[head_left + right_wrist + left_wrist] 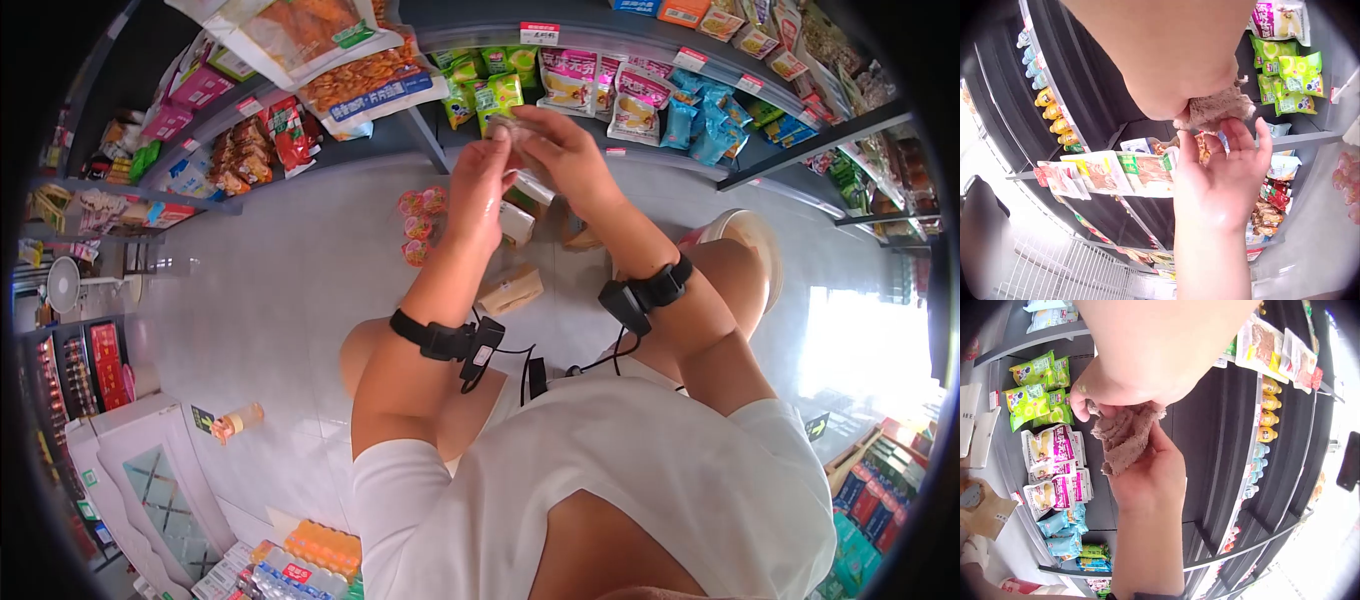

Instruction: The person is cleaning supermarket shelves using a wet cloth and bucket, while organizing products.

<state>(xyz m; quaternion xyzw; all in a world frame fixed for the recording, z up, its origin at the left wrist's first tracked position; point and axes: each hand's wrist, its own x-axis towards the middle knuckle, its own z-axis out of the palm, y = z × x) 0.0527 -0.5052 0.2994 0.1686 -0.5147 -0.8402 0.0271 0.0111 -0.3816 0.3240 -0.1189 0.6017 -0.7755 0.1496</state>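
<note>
A crumpled brown-grey cloth (1124, 437) is bunched between the two hands, in front of the shelf. The right hand (565, 160) grips it from one side; in the left wrist view this hand (1150, 478) comes from below, with its thumb against the folds. The left hand (478, 190) holds the cloth's other side. In the right wrist view the left hand (1225, 181) has its palm turned up, with fingers loosely bent and fingertips at the lower edge of the cloth (1216, 107). The back of the right hand hides part of the cloth there.
Snack bags (640, 100) fill the shelf beyond the hands, and large food packs (370, 85) hang at the upper left. On the floor lie a brown paper packet (511, 289) and pink round packs (417, 227). A bucket (765, 255) stands beside the right knee.
</note>
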